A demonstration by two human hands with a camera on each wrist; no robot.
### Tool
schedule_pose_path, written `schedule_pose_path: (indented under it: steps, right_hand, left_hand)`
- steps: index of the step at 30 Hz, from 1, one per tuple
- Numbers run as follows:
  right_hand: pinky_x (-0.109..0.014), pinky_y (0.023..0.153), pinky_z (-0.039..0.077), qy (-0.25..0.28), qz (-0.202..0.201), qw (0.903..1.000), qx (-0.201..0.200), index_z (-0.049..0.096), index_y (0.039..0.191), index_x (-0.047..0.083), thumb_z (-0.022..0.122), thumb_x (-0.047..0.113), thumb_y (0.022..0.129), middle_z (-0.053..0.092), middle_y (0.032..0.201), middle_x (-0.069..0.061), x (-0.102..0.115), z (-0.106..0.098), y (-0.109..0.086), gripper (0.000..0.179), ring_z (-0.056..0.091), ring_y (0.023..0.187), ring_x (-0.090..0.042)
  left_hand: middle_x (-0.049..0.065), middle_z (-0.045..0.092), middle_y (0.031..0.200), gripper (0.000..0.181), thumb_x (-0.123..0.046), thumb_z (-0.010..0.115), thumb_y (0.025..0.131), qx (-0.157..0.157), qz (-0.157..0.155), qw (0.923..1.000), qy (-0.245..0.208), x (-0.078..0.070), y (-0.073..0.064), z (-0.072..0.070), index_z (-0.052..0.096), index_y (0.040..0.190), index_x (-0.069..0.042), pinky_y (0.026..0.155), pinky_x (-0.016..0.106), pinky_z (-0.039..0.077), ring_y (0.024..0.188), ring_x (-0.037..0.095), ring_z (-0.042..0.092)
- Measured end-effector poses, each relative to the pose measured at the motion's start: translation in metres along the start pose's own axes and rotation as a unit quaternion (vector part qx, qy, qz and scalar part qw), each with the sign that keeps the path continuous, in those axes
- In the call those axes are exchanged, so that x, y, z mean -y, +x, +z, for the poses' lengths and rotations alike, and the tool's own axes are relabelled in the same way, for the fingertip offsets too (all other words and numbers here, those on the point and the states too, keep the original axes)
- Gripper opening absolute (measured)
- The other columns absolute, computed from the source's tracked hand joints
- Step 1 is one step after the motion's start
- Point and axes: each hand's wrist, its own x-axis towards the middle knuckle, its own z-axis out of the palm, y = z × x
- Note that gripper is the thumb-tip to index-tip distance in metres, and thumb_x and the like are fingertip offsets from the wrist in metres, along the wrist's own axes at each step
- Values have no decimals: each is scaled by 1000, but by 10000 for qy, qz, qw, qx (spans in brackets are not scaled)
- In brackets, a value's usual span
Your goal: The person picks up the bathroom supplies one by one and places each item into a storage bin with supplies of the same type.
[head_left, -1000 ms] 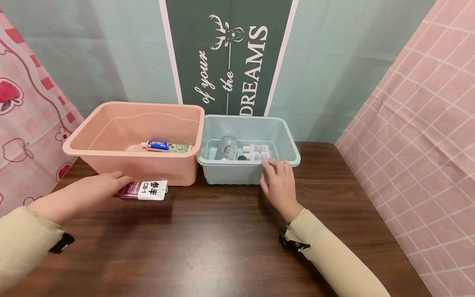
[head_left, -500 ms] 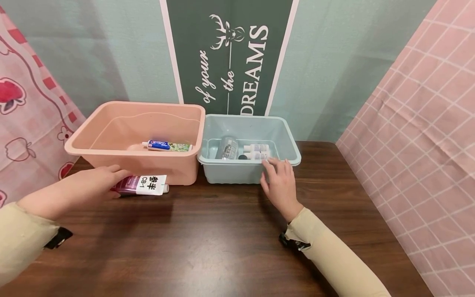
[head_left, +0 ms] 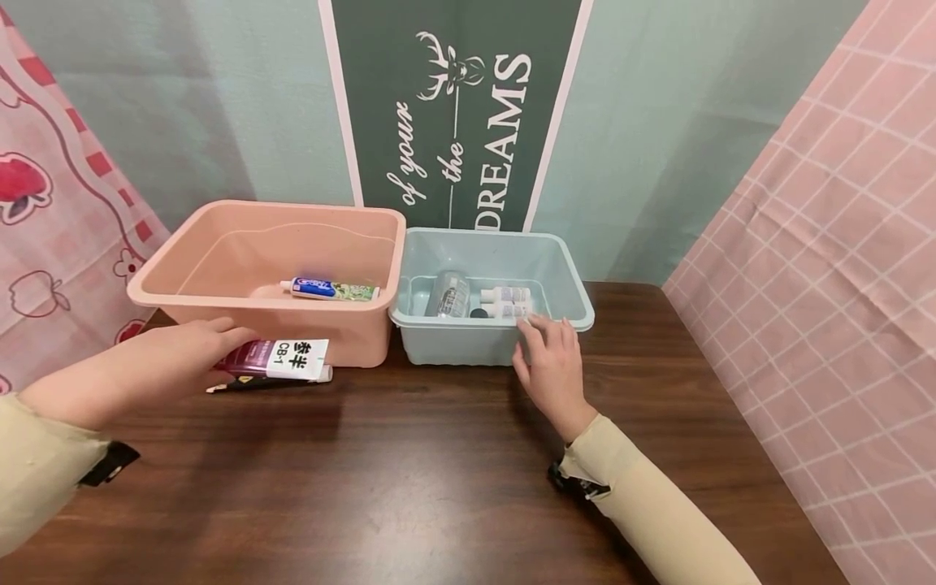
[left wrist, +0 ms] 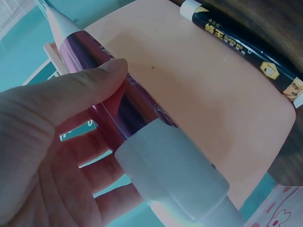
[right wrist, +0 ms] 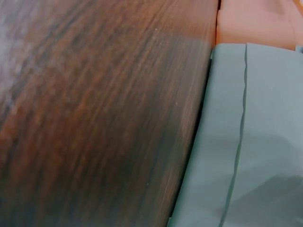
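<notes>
My left hand (head_left: 164,357) pinches a purple and white toothpaste tube (head_left: 296,359) between thumb and fingers, in front of the pink bin (head_left: 354,337). In the left wrist view the thumb lies across the tube's purple part, and its white end points away from the palm. A black toothpaste tube (left wrist: 241,42) with gold print lies on the table beside the bin, partly hidden under the held tube in the head view. My right hand (head_left: 552,370) rests with relaxed fingertips at the front rim of the light blue bin (head_left: 453,345); the right wrist view shows no fingers.
A blue and green toothpaste tube (head_left: 332,289) lies inside the pink bin. The blue bin holds a clear bottle (head_left: 452,294) and white bottles (head_left: 510,294). Both bins stand side by side on the dark wooden table (head_left: 409,455), with curtains around.
My left hand has raised the purple and white tube slightly and moved a little left, and the black tube shows beneath it. My right hand stays at the blue bin's rim.
</notes>
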Motion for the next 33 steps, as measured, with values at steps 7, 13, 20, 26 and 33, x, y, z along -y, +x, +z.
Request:
schedule_pose_path:
  steps: [7,13,20,26,33]
  right_hand:
    - [-56,97,34,35,-29,9998,-200,61,109,1,59,10,80,54,109,-20,1,4,0,30,50,96,-40]
    - [-56,97,34,35,-49,9995,-311,62,108,0,59,10,80,55,108,-20,0,6,0,30,50,95,-40]
    - [-57,95,35,50,-65,9992,-387,61,107,-1,60,8,79,55,107,-21,-1,9,-1,29,50,94,-41]
    - [-57,97,34,74,31,9994,-323,61,108,-1,61,7,79,54,108,-21,0,9,0,30,50,94,-41]
    - [-58,95,35,40,-53,9997,-218,61,108,-1,65,6,77,54,106,-21,0,3,1,32,50,94,-41]
  left_hand:
    - [9,62,99,51,-14,84,65,-8,118,9999,-2,0,-3,-4,61,110,-2,74,46,51,88,25,59]
    - [6,61,99,50,-14,83,67,38,35,10000,13,1,-5,-9,61,111,-4,74,44,51,87,22,58]
    - [2,59,95,48,-15,82,67,117,-124,9998,70,0,-5,-15,61,110,-8,69,41,51,83,19,57]
    - [5,61,99,48,-15,82,68,156,-102,9998,-6,-5,-5,-18,61,111,-7,72,44,52,86,21,59]
    - [7,61,106,52,-12,83,66,-55,146,9999,-2,-8,-3,-23,61,112,-6,76,42,50,87,20,57]
